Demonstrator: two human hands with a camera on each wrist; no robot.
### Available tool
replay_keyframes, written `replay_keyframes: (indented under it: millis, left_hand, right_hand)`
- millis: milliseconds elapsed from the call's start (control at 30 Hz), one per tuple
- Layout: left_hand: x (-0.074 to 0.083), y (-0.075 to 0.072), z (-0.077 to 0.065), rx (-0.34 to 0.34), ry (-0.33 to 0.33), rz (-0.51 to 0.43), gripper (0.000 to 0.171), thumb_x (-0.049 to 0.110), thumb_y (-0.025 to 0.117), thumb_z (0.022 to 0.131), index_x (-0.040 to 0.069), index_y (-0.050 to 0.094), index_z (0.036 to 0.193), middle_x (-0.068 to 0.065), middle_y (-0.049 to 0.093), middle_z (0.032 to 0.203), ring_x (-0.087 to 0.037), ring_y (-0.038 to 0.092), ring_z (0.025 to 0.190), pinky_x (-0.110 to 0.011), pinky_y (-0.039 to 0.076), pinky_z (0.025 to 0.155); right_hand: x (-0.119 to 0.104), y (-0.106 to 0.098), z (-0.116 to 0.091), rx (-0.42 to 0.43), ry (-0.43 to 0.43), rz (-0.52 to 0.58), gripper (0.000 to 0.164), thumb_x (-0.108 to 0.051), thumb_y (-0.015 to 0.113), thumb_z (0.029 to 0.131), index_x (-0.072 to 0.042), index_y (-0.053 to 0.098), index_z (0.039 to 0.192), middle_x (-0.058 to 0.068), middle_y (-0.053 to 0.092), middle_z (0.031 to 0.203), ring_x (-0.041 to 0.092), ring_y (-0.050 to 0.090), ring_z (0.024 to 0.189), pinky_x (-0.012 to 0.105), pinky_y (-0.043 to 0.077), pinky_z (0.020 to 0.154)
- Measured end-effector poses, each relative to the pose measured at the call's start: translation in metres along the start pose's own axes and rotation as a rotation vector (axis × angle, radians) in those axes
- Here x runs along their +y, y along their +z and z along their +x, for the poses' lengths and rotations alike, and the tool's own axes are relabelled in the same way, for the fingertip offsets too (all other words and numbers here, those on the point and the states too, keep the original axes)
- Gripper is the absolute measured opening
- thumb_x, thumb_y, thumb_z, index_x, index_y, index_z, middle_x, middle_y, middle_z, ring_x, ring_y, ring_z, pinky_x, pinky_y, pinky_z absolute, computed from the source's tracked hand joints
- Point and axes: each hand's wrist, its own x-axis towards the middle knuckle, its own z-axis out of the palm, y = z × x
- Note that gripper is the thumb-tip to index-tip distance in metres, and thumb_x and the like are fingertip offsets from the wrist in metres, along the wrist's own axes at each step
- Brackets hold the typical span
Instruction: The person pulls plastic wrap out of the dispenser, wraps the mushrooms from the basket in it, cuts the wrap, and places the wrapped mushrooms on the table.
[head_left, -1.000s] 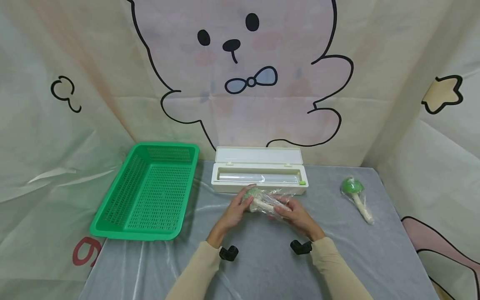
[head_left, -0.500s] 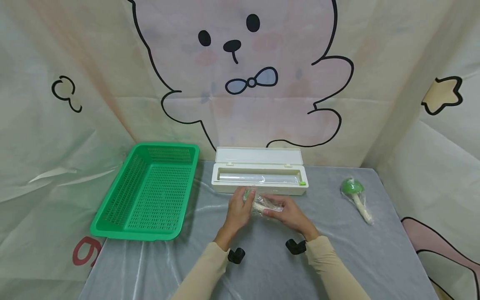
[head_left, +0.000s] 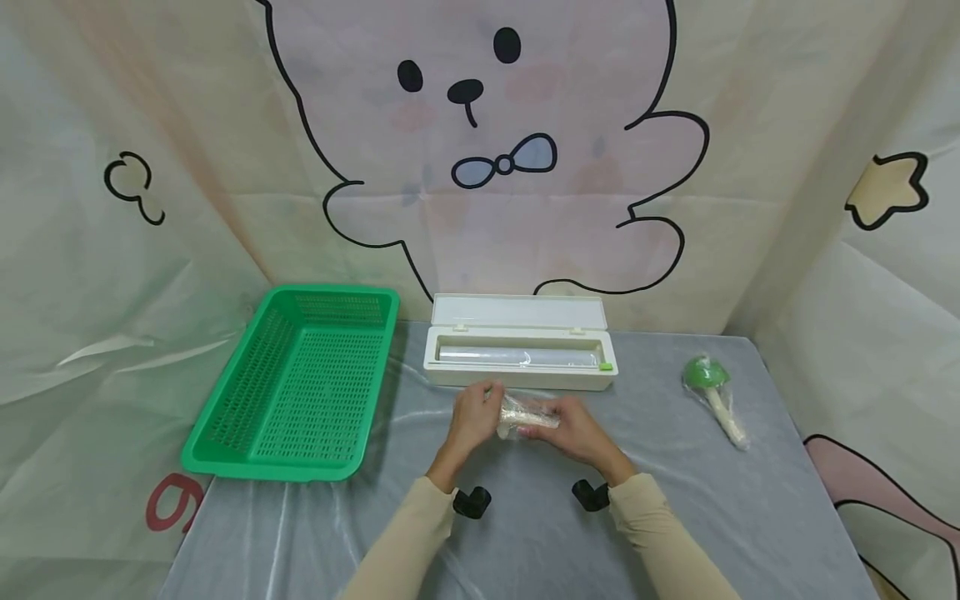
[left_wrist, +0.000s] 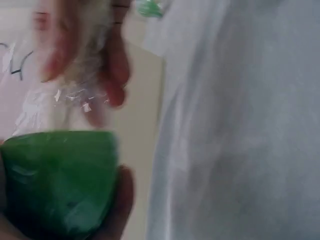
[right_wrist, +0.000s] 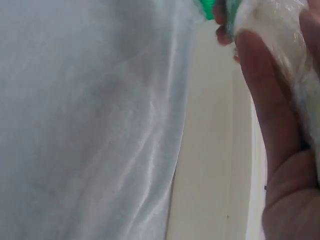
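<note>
A toy mushroom [head_left: 517, 419] wrapped in clear plastic film is held between both hands, in front of the white box. My left hand [head_left: 472, 421] grips its green cap [left_wrist: 60, 182], which the fingers hide almost wholly in the head view. Around the pale stem [right_wrist: 272, 25] and the film over it, the fingers and thumb of my right hand [head_left: 576, 435] are curled. Crinkled film shines along the stem in both wrist views. Another green-capped mushroom [head_left: 716, 400], wrapped in film too, lies at the right of the table.
The white cling film dispenser [head_left: 517, 381] stands at the back middle, lid raised, a roll [head_left: 528, 357] inside and a small green slider [head_left: 605, 367] at its right end. A green plastic basket [head_left: 378, 375] is at the left. A grey cloth [head_left: 540, 550] covers the table.
My left hand has closed over the green cap, which showed before. The right hand has shifted slightly left along the stem, and the loose film at its end is now gathered in the fingers.
</note>
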Motion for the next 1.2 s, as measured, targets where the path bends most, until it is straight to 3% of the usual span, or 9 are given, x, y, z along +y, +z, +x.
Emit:
replay_keyframes:
  millis: [133,200,333,467,567,700,800,1000,1200]
  left_hand:
    - [0.001,-0.003,0.001,-0.106,-0.033,-0.139,0.043,0.038,0.057,0.103,0.002,0.072,0.123,-0.013,0.069,0.125,-0.032,0.061,0.119,-0.052,0.048,0.099]
    - [0.0,-0.004,0.001,-0.12,-0.001,-0.175,0.041,0.037,0.059,0.103,0.003,0.072,0.123,-0.01,0.069,0.125,-0.029,0.061,0.122,-0.051,0.046,0.102]
    - [-0.001,-0.004,0.001,-0.066,0.005,-0.151,0.03,0.021,0.053,0.103,0.003,0.076,0.096,-0.004,0.072,0.094,-0.018,0.065,0.088,-0.038,0.053,0.08]
    - [0.0,-0.005,0.001,-0.066,-0.133,-0.188,0.035,0.02,0.053,0.098,0.001,0.068,0.073,0.0,0.058,0.069,-0.012,0.051,0.061,-0.028,0.043,0.057]
    - [0.001,-0.006,0.002,-0.098,-0.151,-0.216,0.041,0.034,0.054,0.103,-0.001,0.074,0.094,-0.006,0.069,0.087,-0.016,0.061,0.078,-0.033,0.05,0.07]
    - [0.001,-0.004,0.003,-0.098,-0.012,-0.196,0.049,0.046,0.056,0.103,0.004,0.069,0.127,-0.01,0.069,0.122,-0.024,0.061,0.109,-0.044,0.048,0.094]
    - [0.001,-0.003,0.003,-0.077,0.031,-0.171,0.043,0.039,0.056,0.103,0.002,0.072,0.121,-0.01,0.071,0.112,-0.022,0.063,0.102,-0.044,0.05,0.091]
    - [0.002,-0.005,0.004,-0.073,-0.101,-0.199,0.04,0.032,0.054,0.102,0.001,0.078,0.099,-0.005,0.067,0.082,-0.014,0.056,0.075,-0.034,0.048,0.072]
    - [0.002,-0.002,0.005,-0.09,-0.028,-0.24,0.046,0.041,0.059,0.102,0.002,0.071,0.123,-0.01,0.072,0.114,-0.02,0.063,0.1,-0.04,0.05,0.087]
  right_hand:
    - [0.002,-0.002,-0.001,-0.023,0.018,0.218,0.024,-0.005,0.07,0.095,0.013,0.071,0.112,0.022,0.073,0.102,0.022,0.073,0.079,0.045,0.061,0.074]
    - [0.002,-0.004,-0.001,-0.014,0.033,0.28,0.026,-0.003,0.068,0.096,0.015,0.068,0.116,0.026,0.071,0.106,0.026,0.074,0.081,0.051,0.059,0.076]
    - [-0.003,-0.004,-0.001,0.058,0.014,0.092,0.038,-0.017,0.078,0.091,0.002,0.071,0.124,0.019,0.072,0.115,0.014,0.068,0.08,0.036,0.059,0.071]
    - [-0.009,-0.001,-0.003,0.095,-0.051,-0.104,0.034,-0.024,0.083,0.086,-0.005,0.077,0.115,0.009,0.076,0.102,0.008,0.062,0.073,0.029,0.054,0.062]
    - [-0.008,-0.002,-0.003,0.076,-0.037,0.017,0.023,-0.015,0.077,0.092,0.003,0.077,0.107,0.013,0.075,0.092,0.014,0.069,0.07,0.039,0.06,0.064]
    - [-0.003,-0.006,0.0,0.065,0.053,0.212,0.026,-0.011,0.067,0.099,0.011,0.071,0.113,0.024,0.073,0.1,0.025,0.074,0.074,0.051,0.06,0.071]
    - [-0.004,-0.007,0.001,0.079,0.061,0.148,0.031,-0.015,0.07,0.098,0.006,0.071,0.12,0.021,0.073,0.108,0.022,0.074,0.077,0.044,0.061,0.071]
    - [-0.009,-0.005,-0.003,0.112,-0.009,-0.019,0.03,-0.017,0.077,0.092,0.001,0.075,0.116,0.014,0.075,0.104,0.016,0.071,0.077,0.034,0.059,0.067]
    - [-0.005,-0.01,-0.001,0.067,0.03,0.137,0.029,-0.011,0.063,0.101,0.011,0.07,0.118,0.024,0.073,0.098,0.028,0.074,0.072,0.047,0.06,0.067]
